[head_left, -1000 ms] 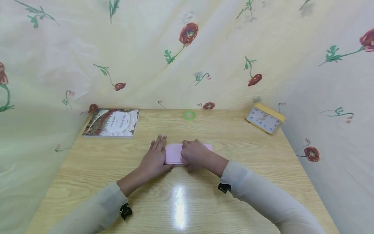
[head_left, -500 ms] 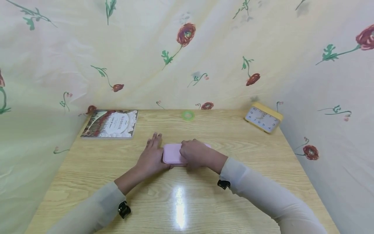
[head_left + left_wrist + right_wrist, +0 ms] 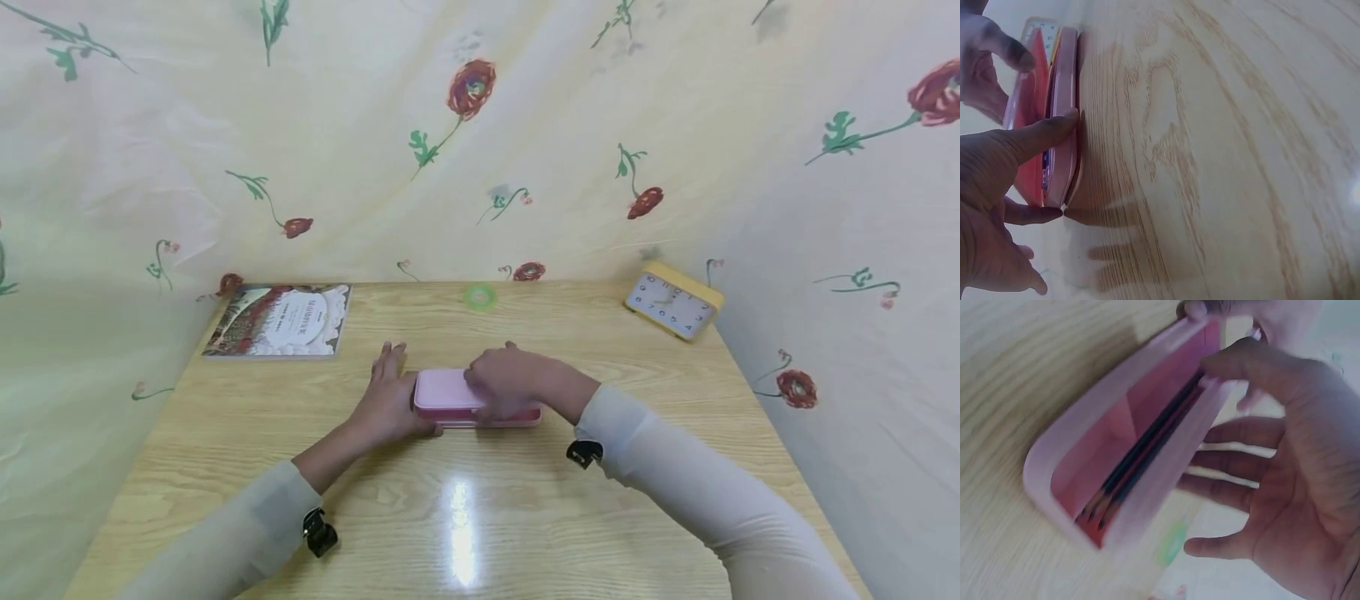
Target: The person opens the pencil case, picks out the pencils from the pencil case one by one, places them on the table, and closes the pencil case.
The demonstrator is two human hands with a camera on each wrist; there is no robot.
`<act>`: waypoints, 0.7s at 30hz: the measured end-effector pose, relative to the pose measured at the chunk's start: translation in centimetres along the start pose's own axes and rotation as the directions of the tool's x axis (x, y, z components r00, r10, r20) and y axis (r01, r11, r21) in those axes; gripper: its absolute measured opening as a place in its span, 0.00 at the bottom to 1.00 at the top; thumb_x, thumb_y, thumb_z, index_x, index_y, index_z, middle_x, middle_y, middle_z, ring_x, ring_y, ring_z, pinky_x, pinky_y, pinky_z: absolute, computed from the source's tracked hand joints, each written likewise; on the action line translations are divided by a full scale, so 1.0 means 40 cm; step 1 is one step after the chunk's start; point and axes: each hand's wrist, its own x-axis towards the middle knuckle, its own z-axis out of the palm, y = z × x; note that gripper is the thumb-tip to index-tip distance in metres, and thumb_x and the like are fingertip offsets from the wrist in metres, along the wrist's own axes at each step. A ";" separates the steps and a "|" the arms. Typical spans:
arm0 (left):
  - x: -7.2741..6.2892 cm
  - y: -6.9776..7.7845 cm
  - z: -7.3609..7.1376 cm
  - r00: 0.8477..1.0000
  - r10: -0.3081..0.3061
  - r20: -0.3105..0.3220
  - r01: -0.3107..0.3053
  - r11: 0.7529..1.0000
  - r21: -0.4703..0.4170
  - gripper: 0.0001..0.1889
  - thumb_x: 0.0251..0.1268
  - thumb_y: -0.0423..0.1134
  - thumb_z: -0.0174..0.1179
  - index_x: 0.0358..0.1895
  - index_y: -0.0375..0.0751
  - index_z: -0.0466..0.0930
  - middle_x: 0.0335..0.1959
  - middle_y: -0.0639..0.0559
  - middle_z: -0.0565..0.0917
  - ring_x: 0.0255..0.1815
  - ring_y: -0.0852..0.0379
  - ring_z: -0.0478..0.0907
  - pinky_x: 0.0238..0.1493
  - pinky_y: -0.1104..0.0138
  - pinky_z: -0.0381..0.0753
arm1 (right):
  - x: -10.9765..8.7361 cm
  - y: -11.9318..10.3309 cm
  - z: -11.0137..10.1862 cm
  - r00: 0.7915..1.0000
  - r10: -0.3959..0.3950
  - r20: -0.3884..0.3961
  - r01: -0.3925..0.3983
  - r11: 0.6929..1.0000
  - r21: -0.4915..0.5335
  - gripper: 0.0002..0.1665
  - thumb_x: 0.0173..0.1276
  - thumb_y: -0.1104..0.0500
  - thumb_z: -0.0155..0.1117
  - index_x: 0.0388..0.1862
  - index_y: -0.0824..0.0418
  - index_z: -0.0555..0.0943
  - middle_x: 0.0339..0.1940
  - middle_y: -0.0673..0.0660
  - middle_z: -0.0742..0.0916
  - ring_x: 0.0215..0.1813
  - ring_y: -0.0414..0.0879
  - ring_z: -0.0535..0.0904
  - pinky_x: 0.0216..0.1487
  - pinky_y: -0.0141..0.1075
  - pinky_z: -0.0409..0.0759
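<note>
Pink pencil case (image 3: pixel 448 402), lid (image 3: pixel 442 385) part-raised, pencils (image 3: pixel 1130 465) inside.
On the wooden bench (image 3: pixel 555 542); left grip (image 3: pixel 388 404) holds the case's end, right grip (image 3: pixel 507 382) pinches the lid.

Legible markings: clock (image 3: pixel 673 302) numerals only.
Beyond and to the right of your right hand (image 3: pixel 508 382), the yellow face-frame carries hour numerals, 10, 11, 5 and 4 among them; beyond and left of your left hand (image 3: pixel 386 404), the booklet (image 3: pixel 276 322) cover bears print too small to read.
</note>
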 end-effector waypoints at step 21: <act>-0.005 -0.003 0.005 0.999 -0.006 -0.032 0.009 0.997 0.075 0.51 0.44 0.57 0.91 0.74 0.40 0.82 0.89 0.28 0.52 0.93 0.23 0.33 0.90 0.30 0.43 | -0.004 0.154 0.034 0.657 0.062 -0.752 0.110 0.978 0.176 0.05 0.73 0.59 0.80 0.39 0.60 0.93 0.39 0.55 0.95 0.43 0.51 0.91 0.51 0.54 0.90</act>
